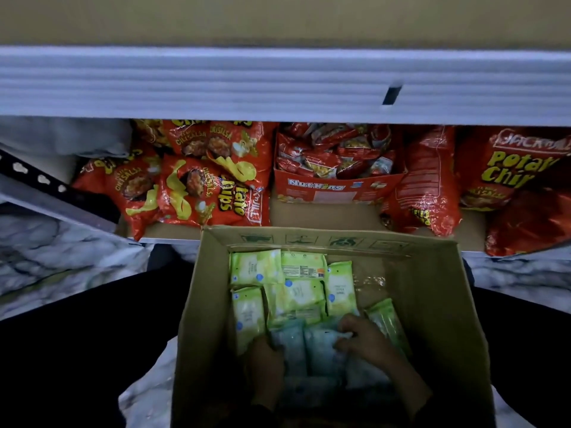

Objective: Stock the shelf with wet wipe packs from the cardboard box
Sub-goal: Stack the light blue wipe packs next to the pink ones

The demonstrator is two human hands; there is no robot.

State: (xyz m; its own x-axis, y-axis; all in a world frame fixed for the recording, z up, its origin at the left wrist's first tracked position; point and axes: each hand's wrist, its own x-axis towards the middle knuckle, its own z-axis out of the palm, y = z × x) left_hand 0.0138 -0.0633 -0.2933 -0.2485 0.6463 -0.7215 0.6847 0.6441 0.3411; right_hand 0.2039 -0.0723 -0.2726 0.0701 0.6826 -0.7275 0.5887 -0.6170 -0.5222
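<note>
The box (432, 304) is being kept open on the marble floor (61, 257), between the person's dark legs and just in front of the shelf (309, 216). Inside it, green packs (304, 291) are lying flat and partly overlapping in the far left part. Each is light green with a white patch and a small blue dot, and one is turned with its printed label up. Blue packs (321, 344), pale and glossy, are being handled at the near side, in dim light. One of them is being pinched by the curled fingers of the right hand (370, 344). The left hand (267, 362) is being pressed against their left edge, but its grip cannot be told. Red chip bags (197, 186) and a red carton (336, 189) are being kept on the shelf.
</note>
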